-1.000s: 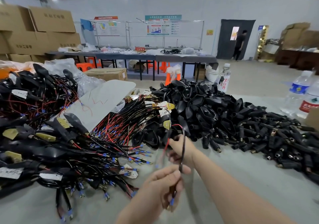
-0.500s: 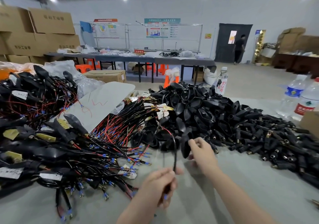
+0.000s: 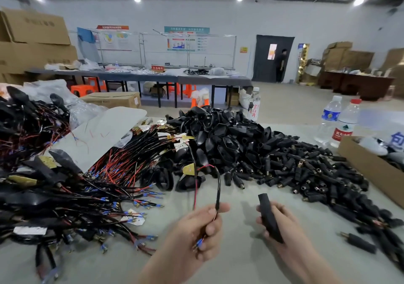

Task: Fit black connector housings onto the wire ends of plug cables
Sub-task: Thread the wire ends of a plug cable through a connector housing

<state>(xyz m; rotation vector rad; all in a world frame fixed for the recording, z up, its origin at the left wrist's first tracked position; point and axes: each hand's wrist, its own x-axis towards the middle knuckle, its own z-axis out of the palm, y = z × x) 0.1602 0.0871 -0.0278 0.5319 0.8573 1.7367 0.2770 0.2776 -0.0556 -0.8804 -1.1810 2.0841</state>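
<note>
- Grey worktable fills the foreground. Above its near edge, the left hand pinches a thin black plug cable between thumb and curled fingers. Red and black wire ends with blue crimp tips poke out below the palm.
- Just beside it but not touching, the right hand has its fingers curled round a matte black tapered connector housing, which stands nearly upright.
- Half a second earlier that hand was out at the edge of the heap. It has since drawn back with the housing, and the left hand keeps its hold.
- Mid-table lie tangled red-and-black cable bundles toward the left edge, a heap of black housing shells, and black barrel plugs.
- Two clear plastic water bottles and an open brown cardboard box stand toward the far right corner.
</note>
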